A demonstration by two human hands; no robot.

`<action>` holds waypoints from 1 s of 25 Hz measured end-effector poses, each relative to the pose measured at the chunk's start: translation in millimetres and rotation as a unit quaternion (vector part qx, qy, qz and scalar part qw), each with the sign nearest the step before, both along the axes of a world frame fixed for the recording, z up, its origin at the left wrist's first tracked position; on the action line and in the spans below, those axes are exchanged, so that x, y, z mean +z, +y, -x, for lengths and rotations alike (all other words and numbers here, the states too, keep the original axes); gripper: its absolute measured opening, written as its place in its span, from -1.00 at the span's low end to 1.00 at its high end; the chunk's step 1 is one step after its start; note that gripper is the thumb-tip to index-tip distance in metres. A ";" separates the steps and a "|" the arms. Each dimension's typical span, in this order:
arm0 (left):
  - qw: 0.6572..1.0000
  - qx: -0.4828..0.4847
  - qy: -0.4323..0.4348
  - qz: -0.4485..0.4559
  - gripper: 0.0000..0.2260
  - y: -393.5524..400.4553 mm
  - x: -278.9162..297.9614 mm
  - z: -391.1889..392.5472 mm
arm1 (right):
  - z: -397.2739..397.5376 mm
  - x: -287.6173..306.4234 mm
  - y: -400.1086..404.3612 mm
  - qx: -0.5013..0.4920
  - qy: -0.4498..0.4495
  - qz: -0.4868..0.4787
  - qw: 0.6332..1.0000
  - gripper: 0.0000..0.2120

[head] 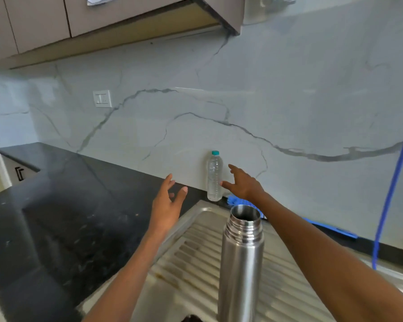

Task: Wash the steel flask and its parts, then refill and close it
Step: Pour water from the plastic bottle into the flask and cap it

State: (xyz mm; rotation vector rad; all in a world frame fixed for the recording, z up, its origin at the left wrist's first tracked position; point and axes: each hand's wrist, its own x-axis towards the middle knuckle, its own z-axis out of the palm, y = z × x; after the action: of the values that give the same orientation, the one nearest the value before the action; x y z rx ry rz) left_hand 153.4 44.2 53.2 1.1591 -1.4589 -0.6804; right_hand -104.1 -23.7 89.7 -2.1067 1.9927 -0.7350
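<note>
The steel flask (241,259) stands upright on the ribbed steel drainboard (191,270), its mouth uncovered and its threaded neck bare. Behind it, against the marble wall, stands a clear plastic water bottle (214,177) with a teal cap. My right hand (242,183) is stretched out just right of that bottle, fingers spread, thumb close to its side and holding nothing. My left hand (168,201) hovers left of the bottle above the counter's edge, fingers relaxed and empty. The flask's cap and other parts are out of sight.
A black stone counter (63,217) runs to the left of the drainboard. A blue brush (240,202) lies behind the flask along the wall. A blue hose (391,194) hangs at the right. Cabinets (40,22) hang overhead, and a wall switch (102,98) sits at left.
</note>
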 end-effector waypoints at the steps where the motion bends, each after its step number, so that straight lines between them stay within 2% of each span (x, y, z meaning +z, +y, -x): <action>1: 1.000 0.002 0.003 0.000 -0.38 -9.6 -6.5 0.9 | -3.4 -1.7 -17.6 -0.002 0.003 0.001 1.000 -0.16; 6: 1.000 0.007 0.012 0.015 -0.36 -32.3 -29.9 2.5 | -18.5 6.4 -70.1 0.007 0.028 0.036 0.999 -0.06; 10: 1.000 0.014 0.010 0.018 -0.37 -38.5 -34.0 1.8 | -22.4 12.2 -90.0 -0.007 0.037 0.053 0.998 -0.14; 13: 1.000 0.021 0.013 0.015 -0.39 -41.2 -33.3 1.4 | -24.1 4.3 -93.6 -0.006 -0.009 0.086 0.996 -0.24; 16: 1.000 0.021 0.009 0.016 -0.40 -37.7 -35.3 -1.2 | -27.8 -8.6 -89.4 0.046 -0.061 0.103 0.992 -0.19; 20: 1.000 0.018 -0.002 0.017 -0.39 -28.3 -38.1 -1.1 | -29.0 -16.8 -76.2 0.047 -0.082 0.146 0.985 -0.23; 25: 0.999 0.004 -0.004 0.047 -0.42 -7.8 -26.4 -0.4 | -7.4 11.4 -29.7 0.036 -0.213 0.202 0.955 -0.23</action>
State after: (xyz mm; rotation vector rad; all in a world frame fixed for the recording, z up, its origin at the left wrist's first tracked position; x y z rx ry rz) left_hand 153.9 36.3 26.8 1.0950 -1.4763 -0.5960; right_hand -96.7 -53.4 101.1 -1.9681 1.6252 -1.5407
